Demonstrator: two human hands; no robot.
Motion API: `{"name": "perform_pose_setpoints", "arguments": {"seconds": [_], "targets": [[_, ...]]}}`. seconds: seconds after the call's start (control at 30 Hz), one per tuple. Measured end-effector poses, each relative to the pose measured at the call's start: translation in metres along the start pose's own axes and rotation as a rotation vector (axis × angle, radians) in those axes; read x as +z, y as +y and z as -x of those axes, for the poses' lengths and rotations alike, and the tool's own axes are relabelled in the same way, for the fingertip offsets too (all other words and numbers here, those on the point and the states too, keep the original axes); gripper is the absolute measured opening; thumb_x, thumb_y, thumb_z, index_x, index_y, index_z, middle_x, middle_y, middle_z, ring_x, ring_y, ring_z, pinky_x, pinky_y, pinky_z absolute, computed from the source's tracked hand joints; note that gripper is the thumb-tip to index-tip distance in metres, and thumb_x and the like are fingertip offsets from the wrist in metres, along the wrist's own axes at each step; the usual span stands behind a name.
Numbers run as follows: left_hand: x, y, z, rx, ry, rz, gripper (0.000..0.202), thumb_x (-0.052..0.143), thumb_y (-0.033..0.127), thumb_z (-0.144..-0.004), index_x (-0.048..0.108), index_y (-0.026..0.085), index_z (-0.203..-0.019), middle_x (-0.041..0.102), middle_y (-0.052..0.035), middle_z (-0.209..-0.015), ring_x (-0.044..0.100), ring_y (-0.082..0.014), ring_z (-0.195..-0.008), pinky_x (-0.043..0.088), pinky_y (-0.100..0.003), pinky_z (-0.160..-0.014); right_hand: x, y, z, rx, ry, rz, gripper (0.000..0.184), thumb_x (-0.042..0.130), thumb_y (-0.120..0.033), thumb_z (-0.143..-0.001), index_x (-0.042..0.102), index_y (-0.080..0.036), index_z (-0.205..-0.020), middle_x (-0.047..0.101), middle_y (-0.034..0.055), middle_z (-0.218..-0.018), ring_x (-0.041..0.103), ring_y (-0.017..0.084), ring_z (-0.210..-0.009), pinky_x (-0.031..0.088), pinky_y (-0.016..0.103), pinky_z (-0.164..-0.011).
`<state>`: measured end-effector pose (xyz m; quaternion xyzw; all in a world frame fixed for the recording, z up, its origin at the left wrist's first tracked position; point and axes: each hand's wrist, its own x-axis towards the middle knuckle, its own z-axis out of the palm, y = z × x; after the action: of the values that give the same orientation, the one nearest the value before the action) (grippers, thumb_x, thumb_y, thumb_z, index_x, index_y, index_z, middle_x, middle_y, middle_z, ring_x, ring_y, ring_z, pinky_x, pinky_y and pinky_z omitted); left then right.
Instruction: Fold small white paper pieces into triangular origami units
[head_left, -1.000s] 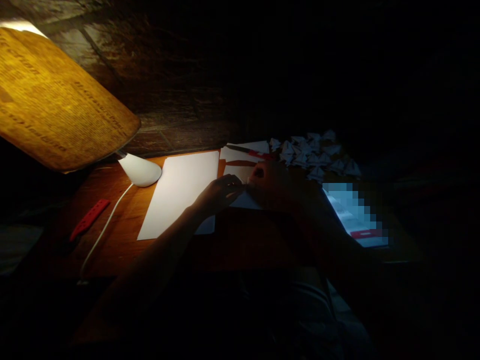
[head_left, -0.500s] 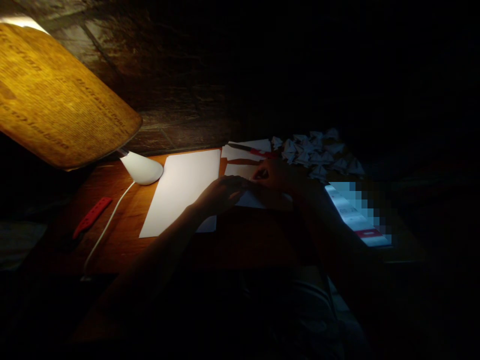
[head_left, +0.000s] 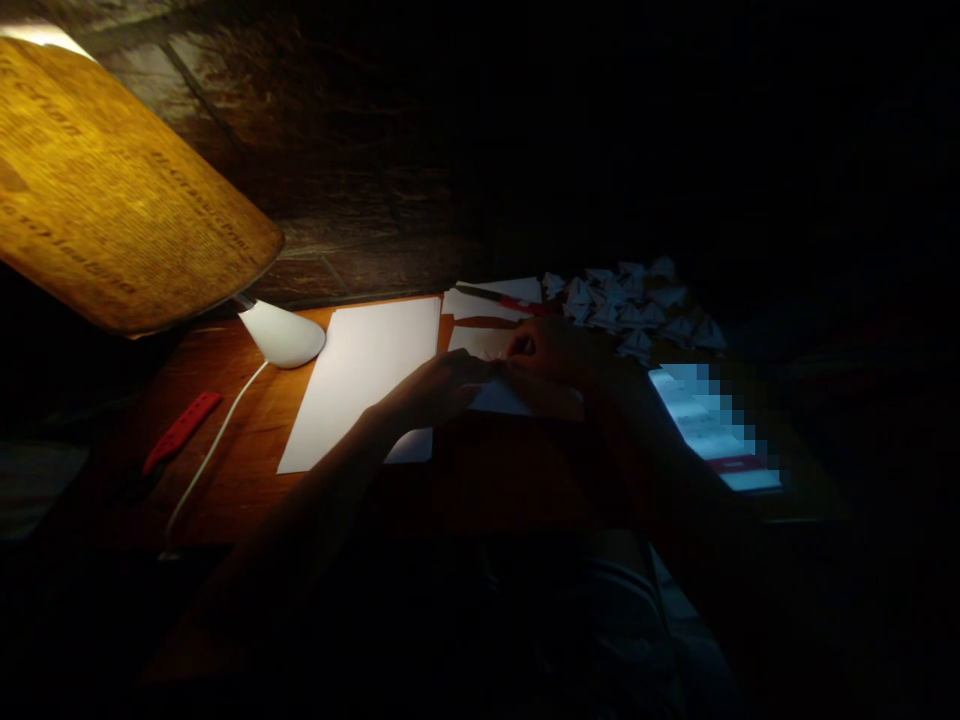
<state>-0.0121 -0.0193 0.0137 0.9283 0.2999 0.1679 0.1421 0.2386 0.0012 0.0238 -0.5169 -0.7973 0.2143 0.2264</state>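
In the dim light, my left hand [head_left: 450, 385] and my right hand [head_left: 551, 352] meet over a white sheet of paper [head_left: 499, 400]. The fingers of both are pinched together at a small piece of paper [head_left: 491, 355], of which only a pale sliver shows between them. Its shape is mostly hidden by fingers and shadow. Just beyond the hands, a tool with a dark blade and red handle [head_left: 517, 303] lies on another white sheet [head_left: 465, 300]. Left of my left hand is a stack of white paper [head_left: 375, 375].
Several small folded paper pieces [head_left: 637, 312] lie at the back right. A lit phone or tablet [head_left: 694, 425] rests near the right edge. On the left stand a lamp [head_left: 289, 335] with its cord [head_left: 214, 445] and a red power strip [head_left: 184, 432] on the wooden table [head_left: 247, 480].
Both hands stay nearly in place, with slight finger movement. A bit more of the pale paper shows between them.
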Motion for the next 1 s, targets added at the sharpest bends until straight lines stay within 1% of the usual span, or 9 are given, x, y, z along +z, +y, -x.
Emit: {"name": "perform_pose_setpoints", "arguments": {"seconds": [0.1,0.27,0.43,0.53,0.63,0.8,0.9,1.0], "targets": [[0.001,0.000,0.000,0.008,0.001,0.003,0.038,0.060,0.012,-0.096,0.077,0.025,-0.128,0.079,-0.0085,-0.125,0.072,-0.0243,-0.111,0.060,-0.041,-0.100,0.001,0.000,0.001,0.004,-0.013,0.007,0.012,0.076,-0.027,-0.084,0.084,-0.020,-0.089,0.082,0.0083,-0.095,0.070,0.021,-0.081,0.043,0.033,-0.069],[0.003,-0.002,0.002,-0.005,-0.018,-0.017,0.047,0.059,0.011,-0.099,0.070,0.026,-0.142,0.075,-0.0094,-0.136,0.069,-0.0258,-0.121,0.058,-0.046,-0.107,0.000,-0.001,0.001,0.008,-0.042,0.015,0.019,0.077,-0.034,-0.086,0.084,-0.018,-0.094,0.082,0.0079,-0.094,0.069,0.020,-0.080,0.042,0.032,-0.069],[0.001,-0.002,0.001,0.050,-0.052,-0.076,0.035,0.055,0.013,-0.104,0.073,0.021,-0.134,0.072,-0.0104,-0.145,0.067,-0.0251,-0.130,0.057,-0.046,-0.112,-0.004,-0.001,-0.001,-0.040,-0.100,0.034,0.019,0.072,-0.032,-0.090,0.084,-0.018,-0.097,0.082,0.0090,-0.101,0.070,0.021,-0.088,0.043,0.032,-0.073],[0.000,0.002,0.000,0.044,-0.053,-0.096,0.033,0.055,0.013,-0.104,0.073,0.021,-0.132,0.073,-0.0100,-0.140,0.069,-0.0251,-0.126,0.059,-0.044,-0.108,-0.006,0.000,-0.003,-0.085,-0.104,0.078,0.020,0.072,-0.032,-0.091,0.085,-0.018,-0.099,0.080,0.0096,-0.106,0.069,0.022,-0.093,0.041,0.032,-0.073],[-0.001,0.005,-0.002,0.027,-0.062,-0.094,0.032,0.056,0.012,-0.103,0.073,0.019,-0.130,0.075,-0.0102,-0.135,0.070,-0.0254,-0.121,0.060,-0.044,-0.105,-0.007,0.001,-0.004,-0.099,-0.119,0.123,0.020,0.072,-0.031,-0.091,0.085,-0.019,-0.100,0.078,0.0092,-0.107,0.066,0.021,-0.090,0.038,0.033,-0.072],[-0.001,0.004,-0.002,0.032,-0.047,-0.059,0.033,0.054,0.012,-0.103,0.072,0.020,-0.130,0.074,-0.0100,-0.136,0.068,-0.0245,-0.124,0.059,-0.043,-0.107,-0.008,0.003,-0.004,-0.174,-0.087,0.132,0.017,0.073,-0.027,-0.089,0.087,-0.019,-0.096,0.075,0.0096,-0.108,0.061,0.020,-0.090,0.037,0.033,-0.073],[0.000,0.003,-0.002,0.031,-0.038,-0.054,0.031,0.055,0.013,-0.103,0.073,0.020,-0.128,0.075,-0.0094,-0.133,0.069,-0.0242,-0.122,0.059,-0.044,-0.107,-0.011,0.003,-0.004,-0.204,-0.111,0.110,0.016,0.073,-0.024,-0.089,0.087,-0.019,-0.095,0.075,0.0087,-0.105,0.061,0.020,-0.088,0.038,0.033,-0.075],[0.000,0.003,-0.002,0.027,-0.037,-0.051,0.030,0.055,0.012,-0.103,0.073,0.019,-0.126,0.074,-0.0106,-0.132,0.069,-0.0250,-0.122,0.060,-0.045,-0.107,-0.012,0.002,-0.005,-0.204,-0.138,0.079,0.015,0.073,-0.021,-0.087,0.087,-0.019,-0.093,0.076,0.0079,-0.103,0.063,0.019,-0.088,0.040,0.033,-0.077]]}}
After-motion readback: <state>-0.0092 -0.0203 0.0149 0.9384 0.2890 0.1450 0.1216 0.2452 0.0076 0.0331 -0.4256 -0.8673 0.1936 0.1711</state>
